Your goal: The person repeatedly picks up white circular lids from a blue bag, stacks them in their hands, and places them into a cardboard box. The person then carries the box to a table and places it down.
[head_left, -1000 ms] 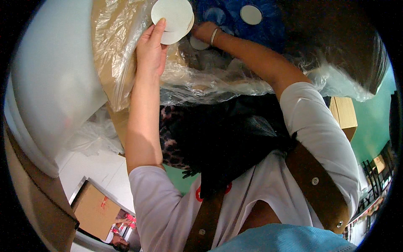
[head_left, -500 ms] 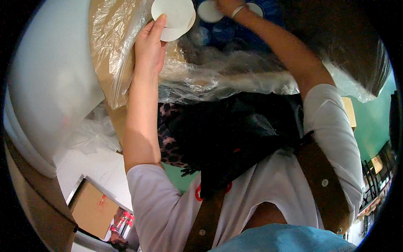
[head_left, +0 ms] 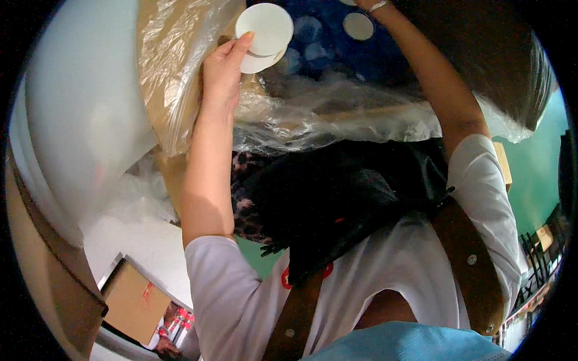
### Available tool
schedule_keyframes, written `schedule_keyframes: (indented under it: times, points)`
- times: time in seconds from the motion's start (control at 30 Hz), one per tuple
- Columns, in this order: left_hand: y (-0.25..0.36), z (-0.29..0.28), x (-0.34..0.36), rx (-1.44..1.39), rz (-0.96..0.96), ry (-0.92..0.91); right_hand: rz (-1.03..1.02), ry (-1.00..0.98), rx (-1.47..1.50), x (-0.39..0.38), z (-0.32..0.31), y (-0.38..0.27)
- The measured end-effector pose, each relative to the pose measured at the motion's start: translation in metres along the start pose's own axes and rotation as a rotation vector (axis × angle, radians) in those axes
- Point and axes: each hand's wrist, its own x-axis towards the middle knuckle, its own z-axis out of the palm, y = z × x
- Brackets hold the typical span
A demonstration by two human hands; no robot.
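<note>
My left hand (head_left: pixel 226 69) pinches a few thin white round discs (head_left: pixel 265 30) with the thumb on top; they overlap like a small fanned stack. It is above the left side of a large brown carton (head_left: pixel 162 66) lined with clear plastic film (head_left: pixel 289 120). My right hand (head_left: pixel 365 3) reaches over the carton to the top edge of the picture, where its fingers are cut off from view. A sliver of something white shows beside it. Below the right hand, a single pale disc (head_left: pixel 359 26) lies on the dark blue inside of the carton, near several fainter round shapes.
A big whitish curved surface (head_left: pixel 84 120) fills the left side. Below it a flat brown cardboard box (head_left: pixel 135 301) lies on the lower left. Black cloth (head_left: pixel 343 186) covers my lap in front of the carton. Dark racks (head_left: pixel 533 253) stand at the far right by a green floor (head_left: pixel 536 174).
In the picture, my left hand with the discs sits slightly lower and farther right. My right hand has moved up and right, mostly out of view, uncovering the pale disc in the carton.
</note>
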Motion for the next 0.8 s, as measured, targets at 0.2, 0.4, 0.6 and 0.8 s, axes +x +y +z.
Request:
schedule_keyframes:
  times: [0.2,0.4,0.6,0.8]
  points:
    - [0.009,0.007,-0.007,0.021,0.012,-0.052,-0.336,-0.465,0.652,-0.034,0.007,-0.094]
    - [-0.008,0.001,0.007,0.006,0.103,-0.085,-0.095,-0.363,0.347,-0.003,0.035,-0.014]
    - [-0.001,0.006,0.000,0.037,0.139,-0.059,-0.338,-0.586,-0.388,-0.023,0.123,0.067]
    - [-0.002,0.001,0.000,0.043,0.122,-0.065,-0.308,-0.440,-0.645,-0.051,0.149,0.057]
